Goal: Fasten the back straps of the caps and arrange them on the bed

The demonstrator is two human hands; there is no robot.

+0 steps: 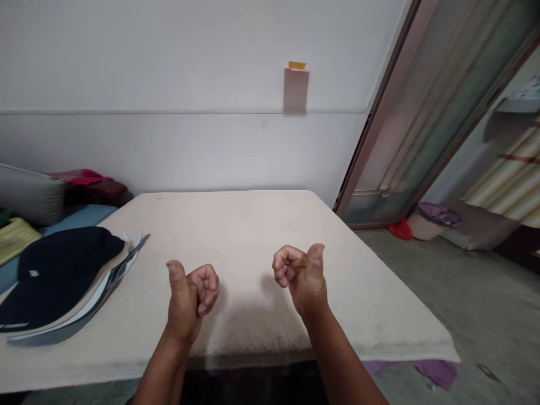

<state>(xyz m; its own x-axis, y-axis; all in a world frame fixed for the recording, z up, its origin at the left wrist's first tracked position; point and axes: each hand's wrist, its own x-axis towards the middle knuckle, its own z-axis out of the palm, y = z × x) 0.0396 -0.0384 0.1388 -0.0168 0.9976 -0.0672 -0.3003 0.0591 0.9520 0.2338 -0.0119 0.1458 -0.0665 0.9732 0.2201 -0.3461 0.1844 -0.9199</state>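
My left hand (189,292) is raised above the pale cloth-covered table (236,225), its fingers curled into a fist and its thumb pointing up. To its right, my right hand (306,278) makes the same shape, thumb up and fingers folded in. Nothing shows in either fist, and the hands are well apart. Left of my left hand lies a stack of caps, with a dark navy cap (67,270) on top and the lighter and grey brims of others showing beneath it.
A grey cushion (31,194), folded yellow cloth (17,239) and red fabric (80,177) sit at the far left. Behind the table is a white wall with a pink paper (296,90) taped on. At right stand a sliding door (405,101) and a lined bin (428,222).
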